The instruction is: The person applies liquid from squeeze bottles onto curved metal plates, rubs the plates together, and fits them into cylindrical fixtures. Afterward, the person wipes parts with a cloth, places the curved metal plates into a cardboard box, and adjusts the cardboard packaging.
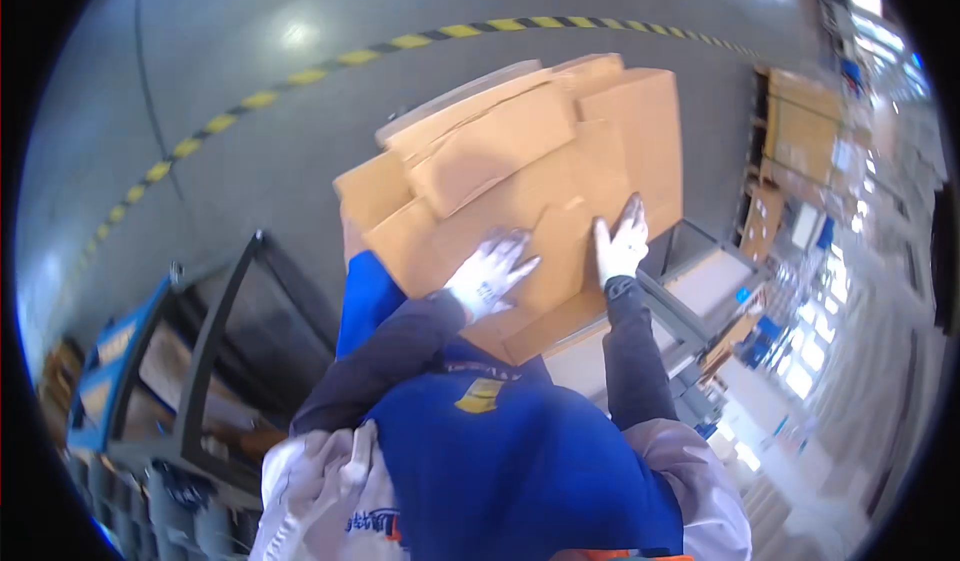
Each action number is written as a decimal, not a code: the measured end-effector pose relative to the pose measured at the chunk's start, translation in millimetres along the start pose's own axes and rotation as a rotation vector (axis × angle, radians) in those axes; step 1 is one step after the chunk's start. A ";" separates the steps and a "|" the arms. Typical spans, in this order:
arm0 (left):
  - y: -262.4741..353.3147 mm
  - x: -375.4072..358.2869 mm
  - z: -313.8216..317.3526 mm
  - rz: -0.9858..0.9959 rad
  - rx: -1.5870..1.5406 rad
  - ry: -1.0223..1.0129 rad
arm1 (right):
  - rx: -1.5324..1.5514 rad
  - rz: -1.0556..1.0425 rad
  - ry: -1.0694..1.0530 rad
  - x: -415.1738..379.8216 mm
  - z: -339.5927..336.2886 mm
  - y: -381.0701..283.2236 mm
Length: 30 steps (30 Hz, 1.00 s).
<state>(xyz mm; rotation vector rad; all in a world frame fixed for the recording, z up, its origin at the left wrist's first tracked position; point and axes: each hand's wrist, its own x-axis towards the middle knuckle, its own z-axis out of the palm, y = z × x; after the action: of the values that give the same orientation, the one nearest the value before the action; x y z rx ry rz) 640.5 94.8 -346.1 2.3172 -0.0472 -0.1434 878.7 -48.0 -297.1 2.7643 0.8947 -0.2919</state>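
Several flattened cardboard sheets point(560, 176) lie stacked at an angle in front of my body, with flaps and edges sticking out at the top and sides. My left hand point(492, 273), in a white glove with dark fingertips, rests on the lower left of the cardboard, fingers spread. Near the right edge my right hand point(622, 241), gloved the same way, lies against the cardboard with its thumb apart from the fingers. What holds the stack up from below is hidden. A blue apron point(520, 471) covers my front.
A dark metal frame rack point(205, 361) with a blue side stands at left. On the right is a grey-framed cart point(690, 311). Beyond it are cardboard boxes point(800, 126) and wrapped goods. Yellow-black tape point(410, 41) curves across the grey floor point(260, 171).
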 end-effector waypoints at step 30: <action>16.3 11.2 8.7 -0.109 0.226 -0.033 | 0.576 0.236 -0.170 -22.9 53.6 103.1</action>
<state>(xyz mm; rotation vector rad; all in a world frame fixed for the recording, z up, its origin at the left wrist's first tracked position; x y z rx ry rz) 650.8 76.5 -341.0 2.5439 0.0487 -0.2421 915.3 -156.5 -327.3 3.2488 0.4869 -0.8409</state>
